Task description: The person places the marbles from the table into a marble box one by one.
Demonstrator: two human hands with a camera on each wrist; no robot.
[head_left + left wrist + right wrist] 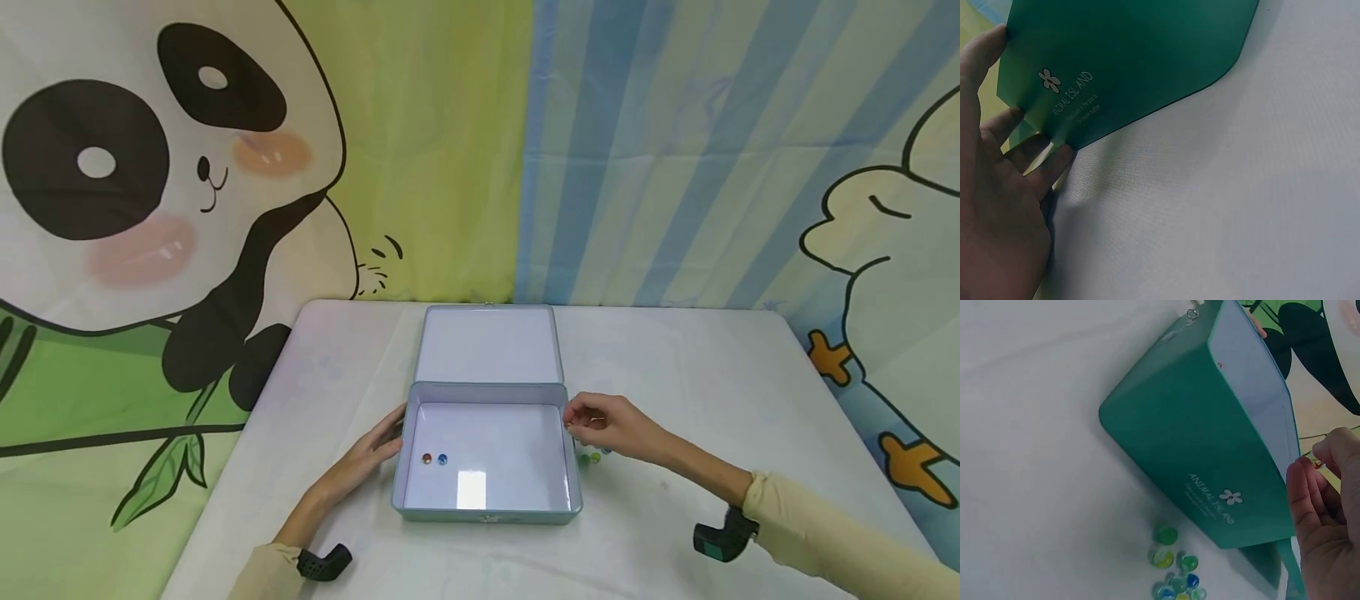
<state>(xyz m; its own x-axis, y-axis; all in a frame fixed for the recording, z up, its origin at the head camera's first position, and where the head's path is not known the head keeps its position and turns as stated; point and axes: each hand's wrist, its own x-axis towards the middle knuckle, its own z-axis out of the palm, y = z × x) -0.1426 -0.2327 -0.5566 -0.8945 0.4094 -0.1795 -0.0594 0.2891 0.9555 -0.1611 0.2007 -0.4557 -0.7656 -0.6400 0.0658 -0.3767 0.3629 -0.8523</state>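
A teal hinged tin box (487, 517) stands with its lid (487, 343) laid back behind it. An amber-brown marble (427, 458) and a blue marble (442, 459) lie inside, left of the middle. My left hand (363, 454) touches the outside of the box's left wall, fingers extended along it in the left wrist view. At the right rim, my right hand (618, 427) pinches a small reddish marble (1318, 464) between thumb and fingertips, mostly covered by them. Just outside the right wall, several glass marbles sit on the table, among them a green marble (1165, 535).
A white cloth covers the table (697, 375). Behind it hangs a printed curtain (435, 150) with a panda. A yellow-green marble (1162, 558) and a dark blue marble (1192, 580) belong to the cluster beside the box. Each wrist carries a black camera.
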